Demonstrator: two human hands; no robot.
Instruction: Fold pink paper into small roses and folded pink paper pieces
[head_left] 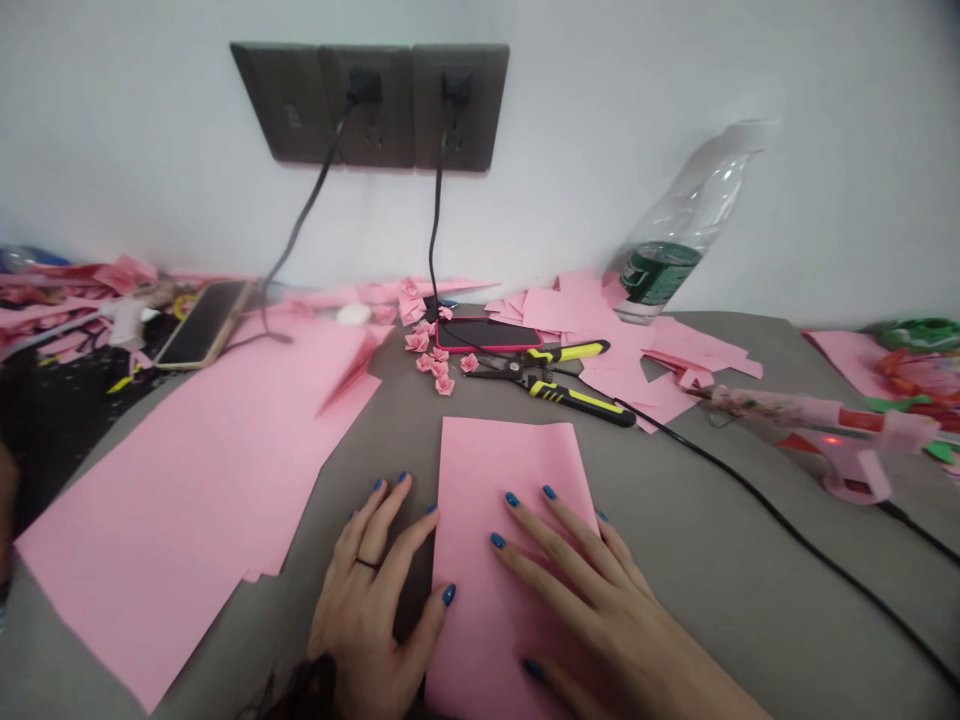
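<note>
From left to right on the bench (pixel 765 600): 1 phone (pixel 202 325), then overlapping large sheets (pixel 187 500), too stacked to count. The left hand (pixel 371 600) is spread wide, palm down, thumb over the left edge of 1 pink paper (pixel 480 470) in the near middle. Beyond it: bunched paper roses (pixel 442 372), a 2nd phone (pixel 480 333), 1 pair of pliers (pixel 517 367). The right hand (pixel 600 600) rests on that paper, fingers parted. Farther right: 1 bottle (pixel 667 250), 1 glue gun (pixel 851 440).
</note>
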